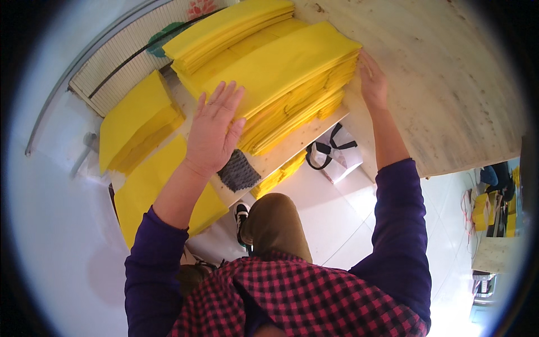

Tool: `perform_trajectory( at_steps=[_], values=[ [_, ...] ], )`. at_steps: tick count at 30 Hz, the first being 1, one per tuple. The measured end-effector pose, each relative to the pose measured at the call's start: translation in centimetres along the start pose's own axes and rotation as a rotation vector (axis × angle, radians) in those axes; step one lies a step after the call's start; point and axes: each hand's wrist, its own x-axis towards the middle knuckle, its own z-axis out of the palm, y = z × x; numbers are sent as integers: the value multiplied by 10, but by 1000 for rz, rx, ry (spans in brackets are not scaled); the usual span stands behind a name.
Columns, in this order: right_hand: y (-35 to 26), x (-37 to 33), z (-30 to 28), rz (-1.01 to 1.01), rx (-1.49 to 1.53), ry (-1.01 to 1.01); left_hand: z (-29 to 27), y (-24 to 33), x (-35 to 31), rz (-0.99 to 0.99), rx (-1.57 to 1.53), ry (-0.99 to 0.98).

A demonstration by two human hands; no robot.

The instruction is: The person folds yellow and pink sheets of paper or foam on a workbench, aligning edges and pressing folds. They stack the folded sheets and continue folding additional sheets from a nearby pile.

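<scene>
A tall stack of flat yellow sheets [297,73], perhaps fabric or bags, lies on the wooden table in front of me. My left hand [216,126] is at the stack's left end, fingers stretched out and slightly apart, with nothing gripped. At the opposite end my right hand [373,81] has its fingers extended upward along the stack's right edge. Its palm side is partly turned away, and I see nothing held in it. Behind the near stack is a second yellow pile [224,33]. Below my left hand, a dark grey textured cloth [239,171] hangs over the table edge.
Another yellow stack [137,121] and a broad yellow sheet [163,185] are at left. The bare wooden tabletop [443,84] extends right. A white bag with black handles [337,151] stands on the floor under the table edge. More yellow items [485,210] are at far right.
</scene>
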Motion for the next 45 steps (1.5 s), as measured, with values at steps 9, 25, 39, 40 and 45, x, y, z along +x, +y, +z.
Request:
perform_trajectory(
  at_steps=[9, 25, 39, 40, 45],
  values=[
    [-43, -63, 16, 501, 461, 93, 19, 21, 2, -651, -1042, 580],
    [-157, -110, 50, 19, 377, -81, 29, 23, 27, -827, -1405, 658],
    [-177, -68, 71, -553, -11, -242, 32, 20, 28, -757, -1391, 636],
    [-176, -68, 73, -552, -5, -248, 32, 21, 29, -757, -1387, 639],
    [-175, -66, 80, -549, 9, -223, 30, 22, 29, -743, -1407, 631]
  ],
)
